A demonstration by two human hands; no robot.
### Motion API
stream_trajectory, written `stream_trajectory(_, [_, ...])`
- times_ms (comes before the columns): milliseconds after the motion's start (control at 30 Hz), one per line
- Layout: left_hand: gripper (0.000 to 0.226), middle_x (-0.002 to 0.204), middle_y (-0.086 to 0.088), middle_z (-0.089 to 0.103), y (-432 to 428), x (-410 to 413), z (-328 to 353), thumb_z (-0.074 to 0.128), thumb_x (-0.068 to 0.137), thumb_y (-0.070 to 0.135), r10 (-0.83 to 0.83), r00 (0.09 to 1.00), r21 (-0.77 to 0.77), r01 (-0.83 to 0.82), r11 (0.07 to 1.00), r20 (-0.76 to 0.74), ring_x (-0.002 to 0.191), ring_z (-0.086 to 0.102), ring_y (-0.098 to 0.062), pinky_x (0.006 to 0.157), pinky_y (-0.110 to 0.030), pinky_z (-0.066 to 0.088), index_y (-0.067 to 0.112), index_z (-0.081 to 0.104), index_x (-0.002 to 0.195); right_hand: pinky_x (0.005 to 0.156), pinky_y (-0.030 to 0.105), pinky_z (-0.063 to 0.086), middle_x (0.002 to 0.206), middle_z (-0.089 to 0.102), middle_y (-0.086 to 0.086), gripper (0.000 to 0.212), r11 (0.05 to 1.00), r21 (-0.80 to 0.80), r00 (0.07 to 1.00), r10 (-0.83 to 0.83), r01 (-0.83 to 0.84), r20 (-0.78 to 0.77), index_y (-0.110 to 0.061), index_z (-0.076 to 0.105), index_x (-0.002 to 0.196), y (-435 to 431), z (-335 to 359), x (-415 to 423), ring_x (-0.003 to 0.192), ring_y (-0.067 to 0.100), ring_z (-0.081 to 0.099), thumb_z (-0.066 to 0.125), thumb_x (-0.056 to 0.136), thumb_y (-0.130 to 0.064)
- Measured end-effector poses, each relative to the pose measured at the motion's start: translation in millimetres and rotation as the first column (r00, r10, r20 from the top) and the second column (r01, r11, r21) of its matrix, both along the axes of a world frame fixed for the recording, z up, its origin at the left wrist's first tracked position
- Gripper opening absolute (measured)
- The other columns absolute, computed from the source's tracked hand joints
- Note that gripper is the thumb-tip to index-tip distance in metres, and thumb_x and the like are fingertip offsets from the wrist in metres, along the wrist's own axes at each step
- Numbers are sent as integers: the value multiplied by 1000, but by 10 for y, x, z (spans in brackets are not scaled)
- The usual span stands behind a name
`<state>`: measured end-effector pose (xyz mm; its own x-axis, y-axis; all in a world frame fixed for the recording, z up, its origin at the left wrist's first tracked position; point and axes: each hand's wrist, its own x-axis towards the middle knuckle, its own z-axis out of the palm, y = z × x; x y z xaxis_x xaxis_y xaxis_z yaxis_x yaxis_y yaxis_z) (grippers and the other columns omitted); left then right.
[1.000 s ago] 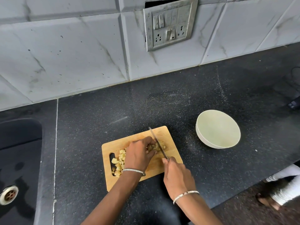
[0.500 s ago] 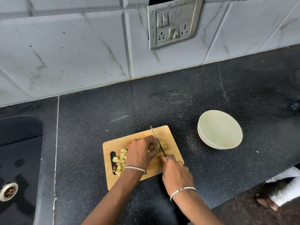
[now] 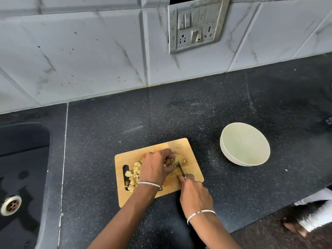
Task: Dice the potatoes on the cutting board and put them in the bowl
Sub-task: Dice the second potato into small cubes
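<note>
The left hand (image 3: 156,168) is reaching in from the near side, its fingers curling down onto a potato piece (image 3: 180,157). The right hand (image 3: 195,194), nearer and further right, is gripping a knife (image 3: 181,168), forefinger stretching forward.

"Can you make out the knife (image 3: 181,170) handle?"

"No. The right hand (image 3: 195,193) is wrapped over it, and only the blade shows."

"And the potato (image 3: 180,157)?"

"Half of it sits under the fingers of the left hand (image 3: 155,168). That wrist covers part of the dice (image 3: 134,174) too."

"The sink (image 3: 27,133)?"

"Cut off at the left edge. A foot (image 3: 292,226) at the lower right is blurred, and a dark thing (image 3: 328,120) at the right edge is too clipped to name."
</note>
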<state>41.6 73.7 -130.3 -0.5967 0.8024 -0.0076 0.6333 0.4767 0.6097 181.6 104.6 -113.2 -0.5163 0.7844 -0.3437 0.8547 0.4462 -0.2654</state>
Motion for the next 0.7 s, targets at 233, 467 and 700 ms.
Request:
stream_trajectory(233, [21, 73, 10, 65, 15, 25, 47, 78, 70, 29, 14, 1000, -9, -14, 1000, 4, 72, 64, -15, 70, -35, 53, 29, 64, 86, 69, 38, 43, 111, 66, 10, 41, 1000, -6, 1000, 9, -9, -8, -17, 47, 119, 34, -20, -6, 106, 35, 63, 19, 104, -43])
stream_trajectory(467, [22, 77, 11, 68, 15, 18, 41, 80, 70, 27, 17, 1000, -9, -17, 1000, 22, 73, 64, -13, 70, -34, 54, 29, 66, 88, 72, 39, 48, 109, 66, 7, 42, 1000, -11, 1000, -4, 3, -26, -19, 48, 119, -15, -49, 84, 104, 34, 64, 21, 102, -46])
stream_trajectory(700, [24, 73, 11, 67, 17, 3, 18, 82, 68, 30, 20, 999, -4, -20, 1000, 38, 70, 64, -12, 70, -35, 54, 30, 65, 85, 72, 39, 49, 107, 68, 6, 44, 1000, -4, 999, -11, 11, -40, -20, 48, 120, -77, -77, 164, 103, 32, 65, 20, 101, -49])
